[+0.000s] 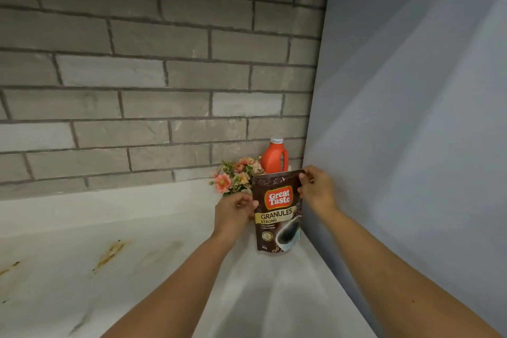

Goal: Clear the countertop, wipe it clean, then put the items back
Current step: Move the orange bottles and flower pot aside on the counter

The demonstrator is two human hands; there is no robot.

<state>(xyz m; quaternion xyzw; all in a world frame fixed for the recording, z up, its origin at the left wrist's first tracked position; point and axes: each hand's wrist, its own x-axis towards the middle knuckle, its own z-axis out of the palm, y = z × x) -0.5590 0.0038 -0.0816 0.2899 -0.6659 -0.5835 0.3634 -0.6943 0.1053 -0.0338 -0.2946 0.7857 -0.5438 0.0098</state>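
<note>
Pouch, pinched in fingers of left hand and right hand, hides bottle base

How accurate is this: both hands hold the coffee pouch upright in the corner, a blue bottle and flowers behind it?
Wrong in one respect: the head view shows the bottle is orange, not blue. Otherwise right: the left hand and right hand hold the coffee pouch upright in the corner, with bottle and flowers behind it.

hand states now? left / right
Left hand: holding the coffee pouch at its left edge.
Right hand: pinching the pouch's top right corner.
</note>
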